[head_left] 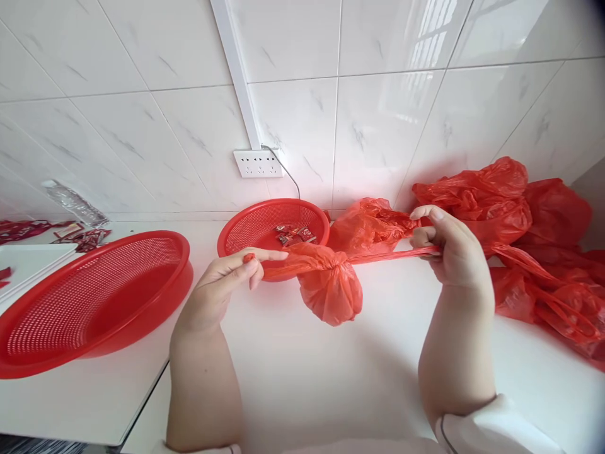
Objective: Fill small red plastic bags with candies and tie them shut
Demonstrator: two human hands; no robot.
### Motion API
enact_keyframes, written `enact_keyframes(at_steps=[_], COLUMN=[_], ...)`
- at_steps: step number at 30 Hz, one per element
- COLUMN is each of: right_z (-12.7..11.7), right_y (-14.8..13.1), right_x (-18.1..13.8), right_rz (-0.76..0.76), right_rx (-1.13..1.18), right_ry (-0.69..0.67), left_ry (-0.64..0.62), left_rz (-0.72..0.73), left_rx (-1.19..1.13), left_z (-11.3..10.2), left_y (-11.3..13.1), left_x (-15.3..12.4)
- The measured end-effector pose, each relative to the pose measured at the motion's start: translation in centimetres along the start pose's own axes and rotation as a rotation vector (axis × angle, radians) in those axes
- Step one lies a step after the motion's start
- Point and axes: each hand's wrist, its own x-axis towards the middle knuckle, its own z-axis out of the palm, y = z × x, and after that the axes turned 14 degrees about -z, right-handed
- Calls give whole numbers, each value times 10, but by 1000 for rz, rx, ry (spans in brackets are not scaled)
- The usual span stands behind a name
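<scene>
While the left hand pinches one handle and the right hand clamps the other, the knot on the red plastic bag looks nearly tight.

Upper two thirds of the frame: wall of large glossy white tiles with faint grey veining and thin dark joints. From top centre down toward mid-left, a slim white cable strip, slanted in the picture, ending at a white double socket fixed flat on the tiles. Out of the socket's upper right, a thin grey cable, curving down toward the worktop. Upper right: bright reflection of a barred window on the glaze. Soft, even daylight, pale shadows. Lower half: smooth white worktop against the wall. Lower left: a separate white tabletop, meeting the worktop along a dark diagonal seam. Bottom left corner: a dark sliver, too narrow to identify.
</scene>
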Motion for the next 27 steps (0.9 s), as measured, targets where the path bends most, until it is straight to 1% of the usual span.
enact_keyframes(at_steps=[3,5,7,8,10,11,12,13,14,15,16,17,18,19,20,21,23,25,26,27], right_z=[8,16,24,29,39,44,50,56,62,67,71,73,73,70,63,54,27,-9,-30,-52], right_y=[5,10,14,16,19,20,22,25,29,34,40,46,53,58,63,65,64,53,44,33], right_x=[-1,0,1,1,-3,-6,-12,-19,-28,-38,-48,-57,-66,-72,-77,-79,-77,-70,-66,-62], right_rz=[-125,-153,-164,-182,-268,-323,-369,-393,-387,-348,-287,-215,-148,-92,-44,-4,64,117,126,118], right_rx=[-132,-293,-503,-621,-855,-947,-1006,-1026,-1015,-987,-962,-949,-942,-942,-944,-947,-961,-988,-1018,-1065], right_ry=[30,0,-35,-26,25,13,-59,-191,-361,-541,-690,-798,-864,-887,-879,-844,-726,-577,-478,-346], left_ry=[-130,-213,-239,-244,-269,-285,-297,-302,-299,-290,-287,-292,-300,-310,-318,-321,-302,-273,-262,-254], left_rz=[-85,-133,-172,-191,-234,-250,-259,-260,-257,-252,-246,-241,-240,-242,-247,-252,-264,-271,-272,-271], left_rx=[20,83,191,242,319,345,366,384,403,419,430,434,435,435,436,441,462,481,489,496], left_z=[10,18,26,29,32,33,33,34,34,35,35,36,37,37,37,36,34,32,31,30], left_y=[5,7,8,9,9,9,9,10,10,10,11,11,12,12,13,13,12,11,10,9], left_x=[3,6,10,11,13,13,14,14,14,14,14,14,13,12,12,11,10,11,11,12])
